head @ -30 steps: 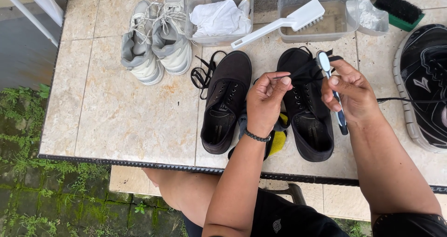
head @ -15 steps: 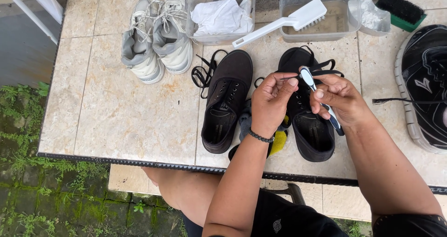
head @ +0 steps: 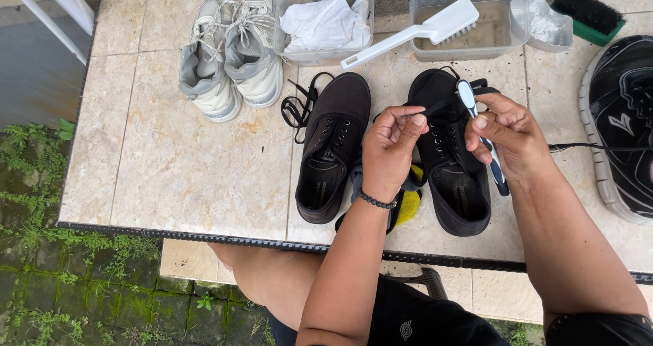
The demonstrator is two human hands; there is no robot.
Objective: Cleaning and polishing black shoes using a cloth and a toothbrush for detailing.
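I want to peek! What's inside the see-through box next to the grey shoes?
The clear box holds a crumpled white cloth that fills most of it. Anything beneath the cloth is covered and can't be seen.

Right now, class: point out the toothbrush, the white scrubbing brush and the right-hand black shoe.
toothbrush (head: pixel 468 95), head view, on its head.
white scrubbing brush (head: pixel 451 21), head view, on its back.
right-hand black shoe (head: pixel 464 195), head view, on its insole.

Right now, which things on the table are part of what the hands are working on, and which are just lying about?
In use:
left hand pinching a black lace
right hand holding a toothbrush
right black shoe

Lying about:
left black shoe
grey sneakers
white brush across a tub
tub with white cloth
black sports shoe
green scrub brush
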